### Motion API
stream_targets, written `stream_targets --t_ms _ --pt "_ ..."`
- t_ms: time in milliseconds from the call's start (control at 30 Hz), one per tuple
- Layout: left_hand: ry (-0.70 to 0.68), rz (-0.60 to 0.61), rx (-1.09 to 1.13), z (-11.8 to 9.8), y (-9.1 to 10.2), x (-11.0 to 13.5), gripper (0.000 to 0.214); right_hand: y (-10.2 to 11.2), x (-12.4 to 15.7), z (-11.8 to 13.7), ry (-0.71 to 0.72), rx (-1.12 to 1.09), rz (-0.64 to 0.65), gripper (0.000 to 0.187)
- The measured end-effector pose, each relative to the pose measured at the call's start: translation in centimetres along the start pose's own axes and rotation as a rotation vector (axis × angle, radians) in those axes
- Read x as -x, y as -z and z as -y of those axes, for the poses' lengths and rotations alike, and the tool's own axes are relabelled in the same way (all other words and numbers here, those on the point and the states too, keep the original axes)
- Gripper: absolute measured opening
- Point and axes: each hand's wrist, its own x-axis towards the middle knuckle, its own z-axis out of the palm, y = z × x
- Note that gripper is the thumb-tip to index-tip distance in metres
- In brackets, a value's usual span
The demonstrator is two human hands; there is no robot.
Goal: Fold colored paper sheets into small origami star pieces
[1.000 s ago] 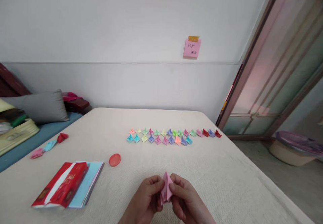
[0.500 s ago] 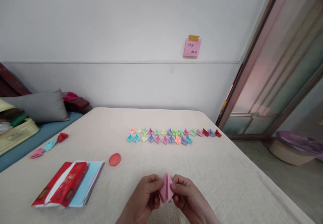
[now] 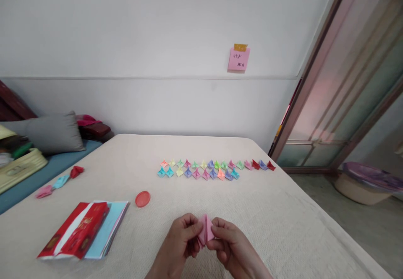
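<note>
The left hand (image 3: 181, 237) and right hand (image 3: 231, 237) pinch a pink paper (image 3: 209, 230) between them, thumbs on its faces, one on each side of its upright central fold. The paper is at the near middle of the table (image 3: 267, 212), well in from the left and right edges. Ahead, a wide stretch of cloth separates the hands from two rows of folded papers (image 3: 196, 173); the far row's right end comes near the table's right edge, and more cloth lies behind the rows up to the wall (image 3: 151, 107). To the right, cloth runs out to the slanting edge, with a tub (image 3: 367, 184) on the floor beyond. Leftward, room is tighter: a red disc (image 3: 142, 199) lies ahead and left, a red packet (image 3: 74, 230) overlaps blue sheets (image 3: 110, 222), and three crumpled pieces (image 3: 61, 181) line the left edge.
</note>
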Motion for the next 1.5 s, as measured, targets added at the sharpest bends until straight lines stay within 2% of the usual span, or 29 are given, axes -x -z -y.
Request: stream_targets --t_ms 133,300,433,600,733,900,1033,1167,1367,1500 --pt "-0.002 -0.013 0.006 0.0 0.0 -0.1 0.026 -0.5 0.3 -0.2 0.017 -0.029 -0.056 0.015" --pt "-0.01 -0.005 0.026 0.0 0.3 0.0 0.019 -0.8 0.3 -0.2 0.006 -0.007 -0.035 0.013" --pt "-0.01 0.024 0.085 -0.1 0.4 0.1 0.021 -0.2 -0.3 -0.4 0.039 0.074 -0.01 0.019" --pt "-0.046 0.051 0.082 -0.5 -0.2 0.5 0.025 0.4 -0.7 -0.6 0.12 0.233 -0.058 0.026" --pt "-0.148 -0.04 -0.02 -0.5 -0.4 0.3 0.036 -0.2 -0.3 -0.5 0.252 0.346 -0.127 0.023" --pt "-0.298 -0.173 -0.221 0.1 -0.4 -0.1 0.042 -0.4 -0.3 -0.5 0.387 0.328 -0.087 0.025" --pt "-0.319 -0.237 -0.269 0.7 -0.2 -0.6 0.039 0.3 -1.1 -0.7 0.441 0.394 -0.142 0.021" --pt "-0.366 -0.188 -0.27 1.0 0.3 -0.9 0.026 0.4 -1.0 -0.6 0.503 0.424 -0.111 0.021" --pt "-0.574 -0.117 -0.308 -0.3 -0.1 0.1 0.015 -0.3 0.1 0.0 0.621 0.481 -0.098 0.008" --pt "-0.598 -0.064 -0.313 -1.0 -0.5 0.5 0.01 -0.1 0.1 0.0 0.641 0.507 -0.103 0.006"
